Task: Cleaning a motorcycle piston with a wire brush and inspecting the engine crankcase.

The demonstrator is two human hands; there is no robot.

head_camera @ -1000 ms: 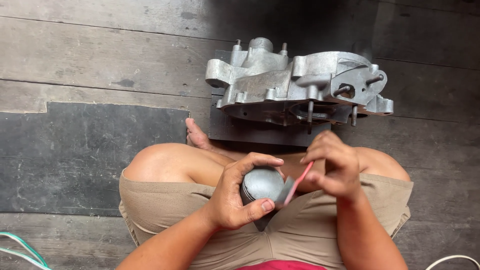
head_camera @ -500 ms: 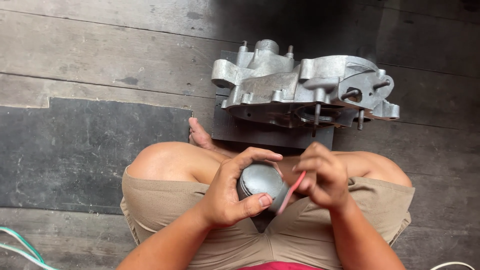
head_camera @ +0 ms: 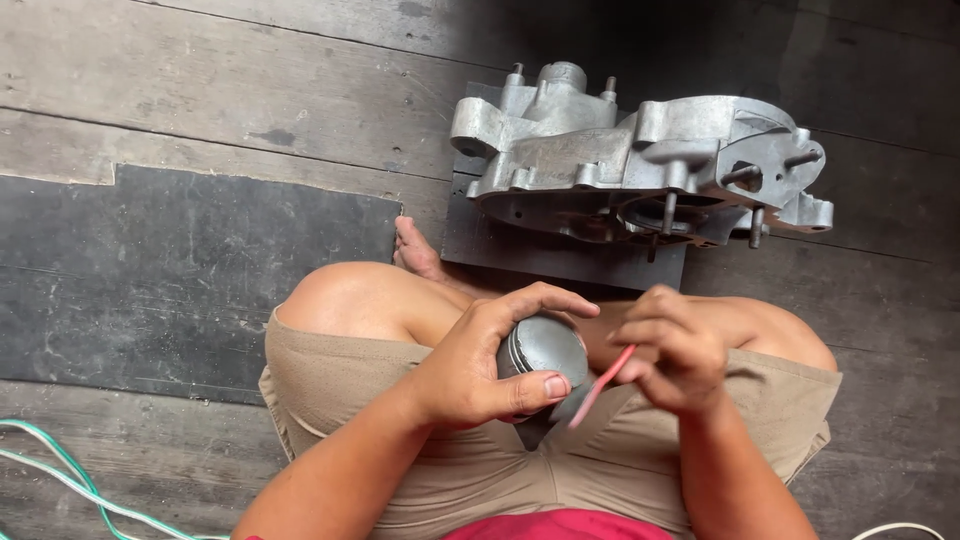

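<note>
My left hand grips a round grey metal piston over my lap, thumb across its lower side and fingers curled over the top. My right hand pinches a thin red stick-like tool whose tip slants down against the piston's right side. Both hands hover above my crossed legs in tan shorts. A large silver aluminium engine casing with studs and bores lies on a dark board just beyond my knees.
The floor is weathered wooden planks with a dark rubber mat to the left. Green and white cables curl at the lower left. A white cable shows at the lower right. A bare foot rests by the board.
The view has shifted slightly, so the casing sits further right. My right hand has dropped a little lower beside the piston with the red tool; my left hand keeps its grip.
</note>
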